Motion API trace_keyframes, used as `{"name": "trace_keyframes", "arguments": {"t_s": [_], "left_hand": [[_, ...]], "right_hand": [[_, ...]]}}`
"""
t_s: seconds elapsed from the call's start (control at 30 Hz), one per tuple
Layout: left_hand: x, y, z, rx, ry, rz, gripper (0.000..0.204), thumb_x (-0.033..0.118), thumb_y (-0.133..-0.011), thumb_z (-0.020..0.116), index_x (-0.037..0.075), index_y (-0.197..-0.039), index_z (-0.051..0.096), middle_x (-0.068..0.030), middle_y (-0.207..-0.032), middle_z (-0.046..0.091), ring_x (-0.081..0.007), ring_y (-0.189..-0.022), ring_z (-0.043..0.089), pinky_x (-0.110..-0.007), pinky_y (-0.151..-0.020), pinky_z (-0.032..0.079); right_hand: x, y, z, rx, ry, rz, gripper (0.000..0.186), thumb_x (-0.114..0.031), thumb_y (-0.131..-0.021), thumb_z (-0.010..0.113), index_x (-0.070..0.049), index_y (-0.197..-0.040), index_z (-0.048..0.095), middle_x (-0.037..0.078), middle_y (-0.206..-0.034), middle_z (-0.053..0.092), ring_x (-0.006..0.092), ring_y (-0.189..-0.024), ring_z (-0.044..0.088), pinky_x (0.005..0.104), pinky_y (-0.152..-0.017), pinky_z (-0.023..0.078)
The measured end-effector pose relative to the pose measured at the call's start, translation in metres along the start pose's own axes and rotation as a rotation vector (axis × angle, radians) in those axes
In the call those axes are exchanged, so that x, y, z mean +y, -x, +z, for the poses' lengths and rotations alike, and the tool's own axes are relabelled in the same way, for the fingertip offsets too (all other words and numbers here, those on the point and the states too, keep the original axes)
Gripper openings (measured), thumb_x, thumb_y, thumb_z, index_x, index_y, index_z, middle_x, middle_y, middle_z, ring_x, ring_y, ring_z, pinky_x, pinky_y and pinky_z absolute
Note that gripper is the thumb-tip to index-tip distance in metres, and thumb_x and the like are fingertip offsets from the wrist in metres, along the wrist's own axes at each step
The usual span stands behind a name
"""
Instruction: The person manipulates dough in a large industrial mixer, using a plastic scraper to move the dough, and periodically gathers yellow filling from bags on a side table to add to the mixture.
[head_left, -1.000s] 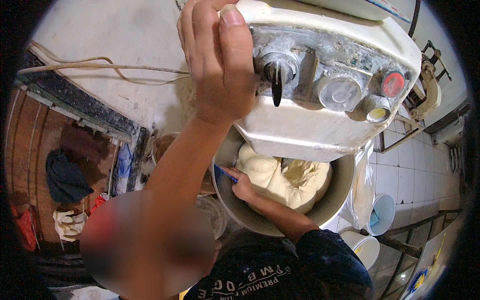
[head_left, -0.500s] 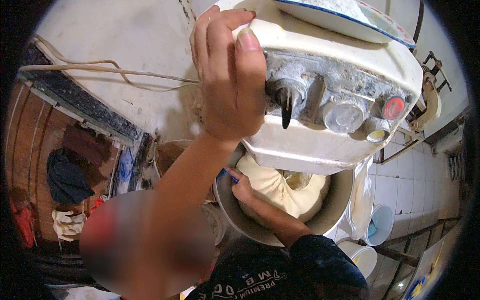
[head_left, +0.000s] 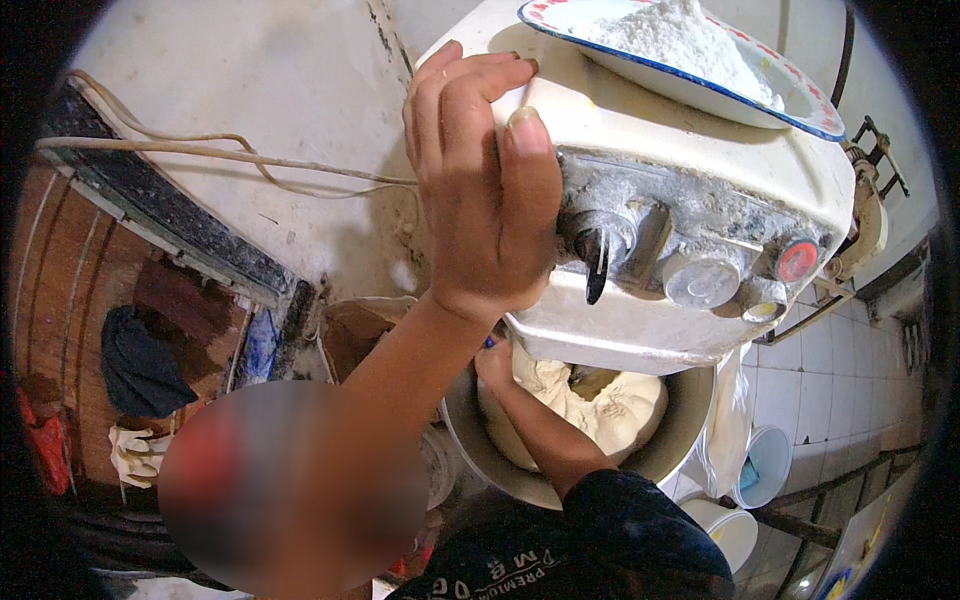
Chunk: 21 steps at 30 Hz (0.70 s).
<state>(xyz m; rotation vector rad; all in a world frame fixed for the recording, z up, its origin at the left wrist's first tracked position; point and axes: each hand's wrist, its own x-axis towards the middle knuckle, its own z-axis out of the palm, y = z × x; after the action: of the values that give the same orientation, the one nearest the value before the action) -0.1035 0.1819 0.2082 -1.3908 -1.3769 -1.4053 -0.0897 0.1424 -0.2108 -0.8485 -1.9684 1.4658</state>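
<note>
My left hand (head_left: pixel 480 170) lies on the left edge of a cream-coloured dough mixer (head_left: pixel 640 125), fingers stretched over its casing and thumb extended. Beside it on the control panel is a black-pointer knob (head_left: pixel 597 260). Below the mixer head, a metal bowl (head_left: pixel 690 425) holds pale dough (head_left: pixel 625 410), lumpy and folded around a dark gap. My right hand (head_left: pixel 494 366) reaches into the bowl's far left side, closed around a slim blue handle (head_left: pixel 489 342). My left wrist partly covers that spot, and the tool's working end is hidden.
A blue-rimmed enamel plate (head_left: pixel 810 115) heaped with white powder rests on the mixer. Beige cables (head_left: pixel 250 155) run along the wall at left. Pale buckets (head_left: pixel 765 465) stand on the tiled floor at right. A brown open sack (head_left: pixel 365 330) is left of the bowl.
My right hand has moved farther into the bowl, toward its far left rim. The dough's smooth folds now look rougher. My left hand stays on the mixer; the whole view has shifted slightly.
</note>
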Motion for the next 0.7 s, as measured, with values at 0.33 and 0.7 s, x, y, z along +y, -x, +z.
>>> {"name": "trace_keyframes", "arguments": {"t_s": [0.33,0.7], "left_hand": [[-0.018,0.001,0.008,0.016,-0.053,0.242,0.04,0.025,-0.093,0.022,-0.002,-0.104,0.049,-0.0213,-0.109,0.049,-0.0385,-0.106,0.042,-0.043,-0.098,0.027],[-0.008,0.003,0.001,-0.064,-0.054,0.061,0.039,0.027,-0.091,0.026,0.0,-0.105,0.05,-0.0186,-0.11,0.05,-0.0377,-0.118,0.035,-0.044,-0.1,0.024]], "right_hand": [[0.036,0.058,-0.047,-0.383,-0.188,0.194,0.035,-0.013,-0.086,0.048,-0.002,-0.119,0.051,0.014,-0.106,0.059,0.024,-0.1,0.052,0.0404,-0.089,0.039],[-0.049,0.075,-0.045,-0.361,-0.163,-0.037,0.057,0.007,-0.075,0.042,-0.014,-0.128,0.046,0.016,-0.124,0.05,0.027,-0.117,0.045,0.0345,-0.099,0.034]]}}
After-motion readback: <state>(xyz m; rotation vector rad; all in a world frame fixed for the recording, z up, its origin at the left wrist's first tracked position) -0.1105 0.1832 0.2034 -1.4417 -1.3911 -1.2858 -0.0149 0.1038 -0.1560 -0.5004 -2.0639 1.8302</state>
